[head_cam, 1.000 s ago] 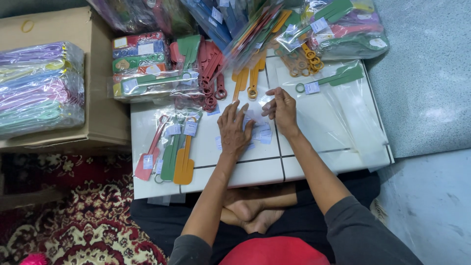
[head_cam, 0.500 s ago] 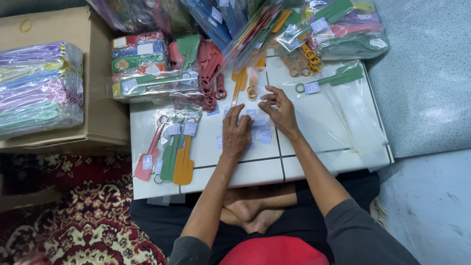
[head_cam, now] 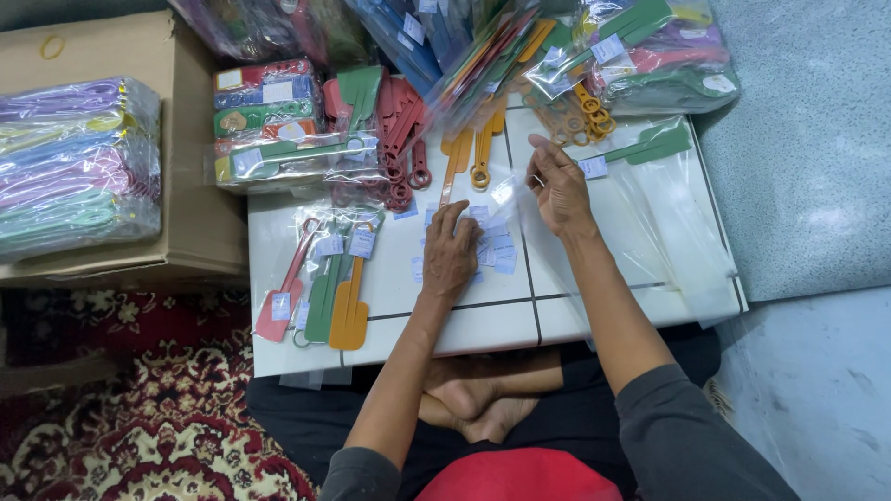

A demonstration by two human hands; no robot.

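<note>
since the earlier frame the right hand [head_cam: 559, 190] is lifting off the small pale-blue paper labels [head_cam: 490, 243] and rising toward the far side of the low white tiled table [head_cam: 483, 315], its fingers curled and pinched; what it is pinching, if anything, is too small to tell. left hand [head_cam: 449, 252] is staying flat on the labels, palm down and unclenched, pressing rather than grasping. the labels are lying in a loose scatter at the table's middle, directly under the left hand and just nearside-left of the right hand, so the left hand is the nearer. bare orange plastic spatulas [head_cam: 469, 153] are lying just beyond both hands, long axes running away from the person. bagged red, green and orange spatulas [head_cam: 325, 283] are lying near the left edge, well apart from the hands. clear plastic sleeves [head_cam: 673, 218] are covering the right side. open tile is showing between the hands and the near edge.
</note>
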